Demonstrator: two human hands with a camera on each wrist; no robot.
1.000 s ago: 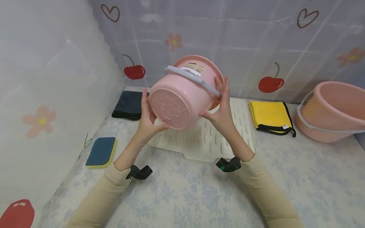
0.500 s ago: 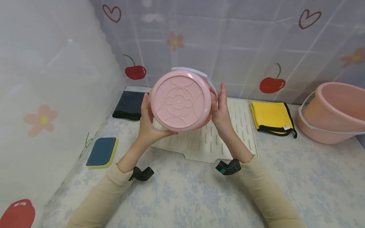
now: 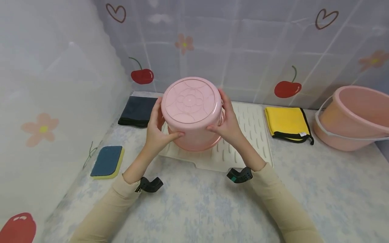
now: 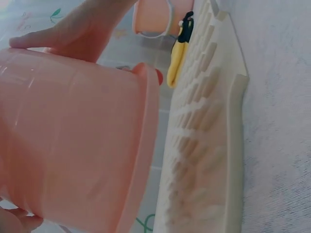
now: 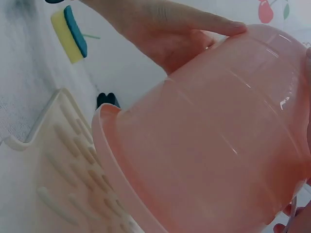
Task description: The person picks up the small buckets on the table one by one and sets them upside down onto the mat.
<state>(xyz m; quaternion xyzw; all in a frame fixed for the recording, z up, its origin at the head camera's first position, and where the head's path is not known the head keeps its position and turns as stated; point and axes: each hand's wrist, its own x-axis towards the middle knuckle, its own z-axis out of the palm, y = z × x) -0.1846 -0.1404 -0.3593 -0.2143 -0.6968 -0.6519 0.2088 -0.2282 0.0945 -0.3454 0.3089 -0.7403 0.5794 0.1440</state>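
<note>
A small pink bucket (image 3: 191,101) is upside down in the head view, its flower-patterned base facing up. My left hand (image 3: 155,133) holds its left side, thumb along the near wall. On the opposite side my right hand (image 3: 230,125) grips the wall, thumb in front and fingers behind. Beneath the bucket lies a cream ridged drying mat (image 3: 252,138). A gap shows between the bucket's rim (image 4: 141,150) and the mat in the left wrist view. The bucket's handle is mostly hidden in the head view.
A dark folded cloth (image 3: 136,109) lies behind my left hand. Nearer on the left is a blue-and-yellow sponge (image 3: 106,161). To the right are a yellow folded cloth (image 3: 287,123) and a larger pink bucket (image 3: 340,128), upright. A printed curtain (image 3: 258,44) hangs behind.
The bucket has turned from tilted, with its base toward me, to upside down with its base upward, rim lower over the mat. My right hand has shifted its grip on the wall.
</note>
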